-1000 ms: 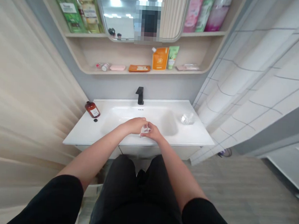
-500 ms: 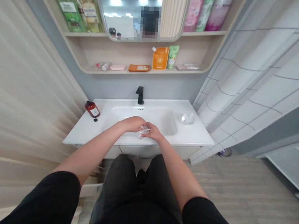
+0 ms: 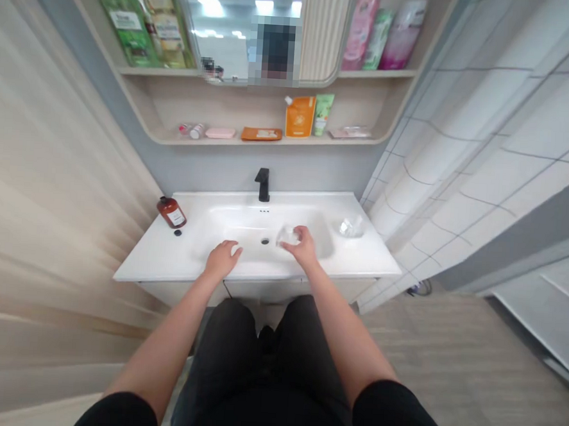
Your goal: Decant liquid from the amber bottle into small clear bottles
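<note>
My right hand [image 3: 304, 244] is over the white sink [image 3: 190, 258], its fingers closed on a small clear container [image 3: 287, 235] held above the basin near the drain [image 3: 264, 241]. My left hand [image 3: 222, 259] rests at the basin's front left rim, fingers curled, with something small and white at its fingertips that I cannot make out. The black faucet [image 3: 263, 184] stands at the back of the basin.
A brown bottle [image 3: 171, 212] and a small black cap [image 3: 178, 233] sit on the counter's left. A crumpled clear wrapper [image 3: 350, 227] lies on the right. Pouches and tubes fill the shelf [image 3: 270, 138] under the mirror. A tiled wall is at the right.
My hands were joined over the basin's front on the clear container. They have parted: the right carried the container further over the basin, the left moved to the front left rim.
</note>
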Action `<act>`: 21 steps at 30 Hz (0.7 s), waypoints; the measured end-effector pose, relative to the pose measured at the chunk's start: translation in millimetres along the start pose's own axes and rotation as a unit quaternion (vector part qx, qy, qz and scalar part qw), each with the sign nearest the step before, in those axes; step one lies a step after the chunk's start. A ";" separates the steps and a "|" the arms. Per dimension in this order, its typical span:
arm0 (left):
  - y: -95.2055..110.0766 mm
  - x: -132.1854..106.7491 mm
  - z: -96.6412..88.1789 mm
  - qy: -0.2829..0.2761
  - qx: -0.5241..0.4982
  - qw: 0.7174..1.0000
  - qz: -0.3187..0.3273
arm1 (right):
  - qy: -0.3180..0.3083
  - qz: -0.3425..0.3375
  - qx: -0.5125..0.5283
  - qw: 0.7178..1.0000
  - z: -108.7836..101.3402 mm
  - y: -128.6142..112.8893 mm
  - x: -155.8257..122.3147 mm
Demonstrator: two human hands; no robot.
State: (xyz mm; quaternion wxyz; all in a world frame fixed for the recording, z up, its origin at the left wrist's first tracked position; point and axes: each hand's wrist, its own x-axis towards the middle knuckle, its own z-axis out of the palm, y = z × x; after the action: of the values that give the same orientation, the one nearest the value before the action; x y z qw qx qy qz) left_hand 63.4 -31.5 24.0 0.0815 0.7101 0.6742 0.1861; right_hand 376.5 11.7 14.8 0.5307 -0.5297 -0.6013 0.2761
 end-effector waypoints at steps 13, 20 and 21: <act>2.7 -15.6 7.1 -0.051 0.051 0.997 -0.023 | 0.317 0.168 -0.234 0.904 -176.4 51.5 -1.9; 3.6 -18.0 1.3 -0.059 0.061 0.996 -0.022 | 0.294 0.195 -0.250 0.902 -176.6 68.4 21.1; 3.4 -18.1 0.9 -0.059 0.059 0.996 -0.023 | 0.281 0.175 -0.263 0.906 -177.6 69.8 22.6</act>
State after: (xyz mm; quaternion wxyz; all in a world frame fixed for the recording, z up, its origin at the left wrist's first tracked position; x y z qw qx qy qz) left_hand 66.5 -49.5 21.7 0.0830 0.7079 0.6939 0.1021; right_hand 568.6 11.8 10.7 0.4627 -0.8022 -0.3754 0.0362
